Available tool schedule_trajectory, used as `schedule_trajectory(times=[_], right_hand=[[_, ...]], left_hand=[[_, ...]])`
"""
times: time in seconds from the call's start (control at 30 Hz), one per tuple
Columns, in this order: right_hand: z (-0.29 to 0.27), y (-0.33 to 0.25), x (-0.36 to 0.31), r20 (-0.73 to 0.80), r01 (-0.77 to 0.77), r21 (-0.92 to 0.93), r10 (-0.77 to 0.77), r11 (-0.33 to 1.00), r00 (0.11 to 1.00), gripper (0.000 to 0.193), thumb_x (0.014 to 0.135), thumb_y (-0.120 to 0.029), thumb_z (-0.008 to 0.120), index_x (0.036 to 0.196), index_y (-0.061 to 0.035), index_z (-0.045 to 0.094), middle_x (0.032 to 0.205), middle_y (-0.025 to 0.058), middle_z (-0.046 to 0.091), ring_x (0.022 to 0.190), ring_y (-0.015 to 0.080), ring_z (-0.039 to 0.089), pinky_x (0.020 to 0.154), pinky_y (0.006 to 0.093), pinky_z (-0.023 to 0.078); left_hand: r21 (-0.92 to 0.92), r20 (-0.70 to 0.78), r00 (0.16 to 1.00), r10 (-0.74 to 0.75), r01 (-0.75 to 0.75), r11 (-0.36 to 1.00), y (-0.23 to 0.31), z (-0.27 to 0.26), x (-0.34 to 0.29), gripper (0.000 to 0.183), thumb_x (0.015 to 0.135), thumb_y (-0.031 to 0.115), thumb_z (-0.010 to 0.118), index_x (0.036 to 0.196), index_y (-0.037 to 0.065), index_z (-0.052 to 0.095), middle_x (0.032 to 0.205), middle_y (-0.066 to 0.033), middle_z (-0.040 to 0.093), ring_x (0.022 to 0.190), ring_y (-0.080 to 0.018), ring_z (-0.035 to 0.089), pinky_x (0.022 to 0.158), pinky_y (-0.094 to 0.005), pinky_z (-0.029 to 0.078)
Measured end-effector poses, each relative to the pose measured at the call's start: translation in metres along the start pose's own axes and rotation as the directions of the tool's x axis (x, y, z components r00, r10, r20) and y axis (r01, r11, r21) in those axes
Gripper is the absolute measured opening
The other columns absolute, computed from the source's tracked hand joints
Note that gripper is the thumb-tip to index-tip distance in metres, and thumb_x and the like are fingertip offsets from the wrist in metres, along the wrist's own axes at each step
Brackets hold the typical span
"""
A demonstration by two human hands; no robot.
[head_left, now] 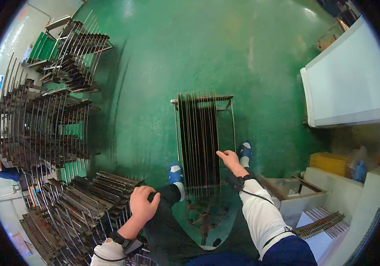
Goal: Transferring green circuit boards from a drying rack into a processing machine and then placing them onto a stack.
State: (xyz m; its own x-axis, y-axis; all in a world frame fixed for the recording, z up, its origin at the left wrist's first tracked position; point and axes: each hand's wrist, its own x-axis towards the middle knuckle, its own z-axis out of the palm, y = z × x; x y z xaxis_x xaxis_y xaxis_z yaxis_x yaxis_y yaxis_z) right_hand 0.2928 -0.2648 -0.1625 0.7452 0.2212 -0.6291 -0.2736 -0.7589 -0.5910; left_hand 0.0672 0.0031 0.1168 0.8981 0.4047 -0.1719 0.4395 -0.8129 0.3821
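A metal frame rack (175, 128) stands on the floor between my feet, with dark plates and long thin rods (201, 133) running lengthwise across it. My right hand (231, 162) is at the rack's right side, thumb and forefinger pinched together beside the outermost rod; whether anything is between them is too small to see. By my left knee, my left hand (143, 204) curls round a small dark piece that I cannot make out. Both wrists wear black bands over white sleeves. Under the rack's near end is a round stool base (205, 219).
Stacked metal racks (48, 128) fill the left side, with more slatted racks (81, 199) lower down. A person (1, 168) sits at the far left. On the right are a pale cabinet (349, 75), a yellow box (329, 164) and an open crate (294, 190).
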Motion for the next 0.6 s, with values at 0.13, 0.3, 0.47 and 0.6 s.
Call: schedule_trajectory(times=[0.13,0.3,0.47,0.6], right_hand=[[-0.006,0.005,0.000,0.040,-0.009,0.024,0.008,1.000,0.999,0.066,0.078,-0.058,0.069,0.100,0.0050,0.070,0.095,0.0221,0.069,0.091,0.0325,0.066,0.081,0.0405,0.050],[-0.016,0.025,0.002,-0.008,-0.013,0.084,0.013,0.996,1.000,0.066,0.077,-0.060,0.068,0.094,0.0030,0.071,0.093,0.0212,0.069,0.091,0.0340,0.066,0.080,0.0425,0.049],[-0.009,0.009,-0.004,-0.178,0.320,-0.090,-0.332,0.943,0.927,0.041,0.088,-0.037,0.061,0.095,0.0038,0.066,0.089,0.0263,0.066,0.086,0.0428,0.064,0.078,0.0479,0.050],[0.002,-0.010,0.004,-0.116,0.239,-0.224,-0.270,0.945,0.956,0.028,0.087,-0.024,0.055,0.088,0.0029,0.062,0.090,0.0288,0.064,0.089,0.0473,0.060,0.079,0.0527,0.049]], left_hand=[[-0.024,0.048,0.998,-0.038,0.039,0.999,-0.003,0.000,0.006,0.014,0.077,0.019,0.070,0.078,0.006,0.065,0.085,-0.0105,0.064,0.086,-0.0333,0.059,0.076,-0.0424,0.047],[-0.021,0.072,0.996,-0.045,0.047,0.999,0.002,0.000,0.011,0.013,0.077,0.019,0.070,0.077,0.006,0.065,0.085,-0.0100,0.064,0.084,-0.0328,0.059,0.075,-0.0421,0.047],[-0.012,0.056,0.998,-0.038,0.039,0.999,0.002,0.001,0.009,0.016,0.076,0.020,0.071,0.076,0.006,0.065,0.082,-0.0106,0.063,0.083,-0.0323,0.059,0.074,-0.0428,0.047],[-0.020,0.079,0.995,-0.058,0.059,0.998,0.005,0.002,0.013,0.016,0.076,0.021,0.071,0.077,0.006,0.065,0.083,-0.0108,0.064,0.084,-0.0324,0.059,0.076,-0.0426,0.047]])
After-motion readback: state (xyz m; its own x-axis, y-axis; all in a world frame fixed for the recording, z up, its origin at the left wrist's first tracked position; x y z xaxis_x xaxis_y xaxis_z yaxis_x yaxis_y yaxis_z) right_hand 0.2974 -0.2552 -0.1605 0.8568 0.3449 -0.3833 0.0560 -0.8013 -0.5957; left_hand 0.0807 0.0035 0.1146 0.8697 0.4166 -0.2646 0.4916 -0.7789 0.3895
